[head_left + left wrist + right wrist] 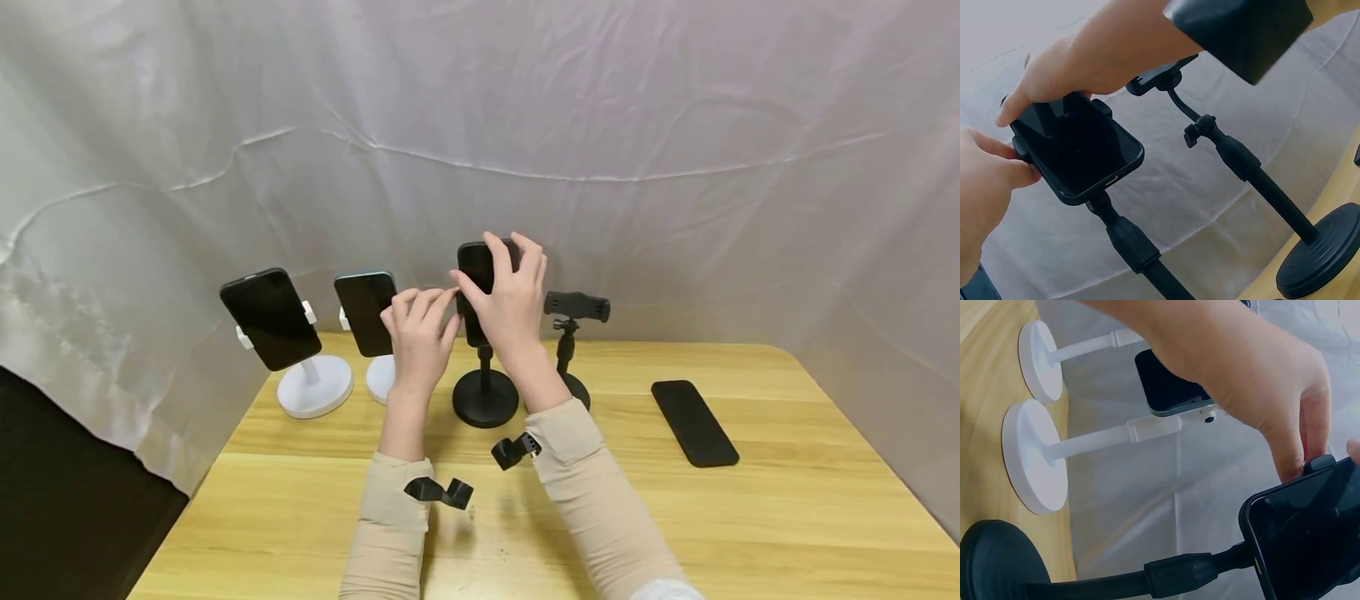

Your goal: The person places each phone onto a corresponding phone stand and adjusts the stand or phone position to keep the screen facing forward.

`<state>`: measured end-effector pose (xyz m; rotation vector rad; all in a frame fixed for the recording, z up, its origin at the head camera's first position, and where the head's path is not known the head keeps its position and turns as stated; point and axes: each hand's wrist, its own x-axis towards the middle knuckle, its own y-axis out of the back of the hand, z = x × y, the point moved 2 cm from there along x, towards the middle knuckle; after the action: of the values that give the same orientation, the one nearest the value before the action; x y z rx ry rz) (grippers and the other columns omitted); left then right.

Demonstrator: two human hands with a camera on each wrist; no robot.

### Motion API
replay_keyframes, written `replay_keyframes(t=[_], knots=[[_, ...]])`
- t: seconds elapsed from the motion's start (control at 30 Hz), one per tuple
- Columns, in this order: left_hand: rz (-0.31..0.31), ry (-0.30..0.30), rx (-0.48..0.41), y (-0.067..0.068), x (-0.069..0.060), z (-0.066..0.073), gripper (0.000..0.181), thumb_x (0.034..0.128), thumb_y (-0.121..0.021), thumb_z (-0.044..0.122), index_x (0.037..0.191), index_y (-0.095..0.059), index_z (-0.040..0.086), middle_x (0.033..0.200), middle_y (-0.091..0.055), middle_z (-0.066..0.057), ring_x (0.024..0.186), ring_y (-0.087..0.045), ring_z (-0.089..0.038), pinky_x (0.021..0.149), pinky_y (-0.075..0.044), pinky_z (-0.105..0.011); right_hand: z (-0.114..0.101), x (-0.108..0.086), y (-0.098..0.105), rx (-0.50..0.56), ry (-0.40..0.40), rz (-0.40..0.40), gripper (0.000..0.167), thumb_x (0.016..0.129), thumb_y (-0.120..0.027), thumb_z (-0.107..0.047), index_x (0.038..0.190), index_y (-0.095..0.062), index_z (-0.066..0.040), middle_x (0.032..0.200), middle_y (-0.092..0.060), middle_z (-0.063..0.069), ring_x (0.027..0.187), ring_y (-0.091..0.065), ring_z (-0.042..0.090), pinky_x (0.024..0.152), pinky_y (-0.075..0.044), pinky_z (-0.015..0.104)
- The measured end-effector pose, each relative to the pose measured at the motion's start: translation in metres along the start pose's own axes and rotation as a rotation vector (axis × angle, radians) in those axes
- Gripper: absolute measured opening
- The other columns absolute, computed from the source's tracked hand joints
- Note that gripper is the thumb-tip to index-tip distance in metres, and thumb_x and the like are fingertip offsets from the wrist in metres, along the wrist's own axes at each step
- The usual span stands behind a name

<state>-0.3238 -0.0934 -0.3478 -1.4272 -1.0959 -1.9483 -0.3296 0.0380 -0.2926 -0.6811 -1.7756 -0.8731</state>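
A black smartphone (473, 275) stands upright in the clamp of a black phone stand (485, 398). My right hand (513, 304) grips this phone from above, thumb at its left edge and fingers over the top and right. With thumb and forefinger, my left hand (422, 337) pinches the clamp's black side arm (1319, 464) at the phone's left edge. The left wrist view shows both hands close together at the phone (1085, 153). The right hand hides part of the screen, and most of the clamp is behind the phone.
On the left, two white stands (315, 387) hold dark phones (273, 321). Behind my right wrist is another black stand, its holder (577, 306) bare. A black phone (694, 423) lies flat on the wooden table (810, 500) at right. A grey curtain (675, 242) hangs behind.
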Motion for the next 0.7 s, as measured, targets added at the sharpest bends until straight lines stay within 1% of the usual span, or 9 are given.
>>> replay_keyframes(t=[0.2, 0.37, 0.53, 0.7], knots=[[-0.023, 0.001, -0.023, 0.0033, -0.0015, -0.0025, 0.027, 0.087, -0.071, 0.016, 0.112, -0.073, 0.009, 0.106, -0.069, -0.007, 0.103, -0.047, -0.028, 0.083, -0.03, -0.049, -0.0002, -0.0024, -0.0021, 0.001, 0.013, 0.017, 0.058, 0.081, -0.076, -0.043, 0.124, -0.06, -0.007, 0.126, -0.045, 0.024, 0.114, -0.048, 0.039, 0.09, -0.048, 0.046], [-0.037, -0.001, -0.052, 0.0048, -0.0017, -0.007, 0.028, 0.0869, -0.07, 0.018, 0.114, -0.072, 0.011, 0.106, -0.068, -0.007, 0.103, -0.046, -0.028, 0.084, -0.029, -0.05, -0.0021, -0.0003, -0.0014, 0.017, 0.012, -0.001, 0.057, 0.081, -0.076, -0.043, 0.124, -0.06, -0.008, 0.125, -0.045, 0.023, 0.112, -0.047, 0.037, 0.09, -0.048, 0.046], [-0.029, -0.014, -0.071, 0.0041, -0.0006, -0.0097, 0.032, 0.0868, -0.068, 0.024, 0.116, -0.071, 0.011, 0.107, -0.067, -0.007, 0.103, -0.047, -0.029, 0.084, -0.03, -0.052, -0.0024, 0.0036, -0.0018, 0.04, -0.01, -0.031, 0.057, 0.081, -0.075, -0.044, 0.123, -0.059, -0.009, 0.124, -0.044, 0.022, 0.112, -0.046, 0.036, 0.089, -0.048, 0.046], [-0.01, -0.023, -0.075, 0.0012, -0.0024, -0.008, 0.034, 0.0851, -0.071, 0.027, 0.114, -0.071, 0.009, 0.107, -0.066, -0.009, 0.103, -0.047, -0.029, 0.083, -0.03, -0.052, -0.0015, 0.0029, -0.0016, 0.037, -0.04, -0.068, 0.057, 0.082, -0.074, -0.046, 0.124, -0.058, -0.01, 0.125, -0.043, 0.021, 0.111, -0.045, 0.035, 0.088, -0.049, 0.045]])
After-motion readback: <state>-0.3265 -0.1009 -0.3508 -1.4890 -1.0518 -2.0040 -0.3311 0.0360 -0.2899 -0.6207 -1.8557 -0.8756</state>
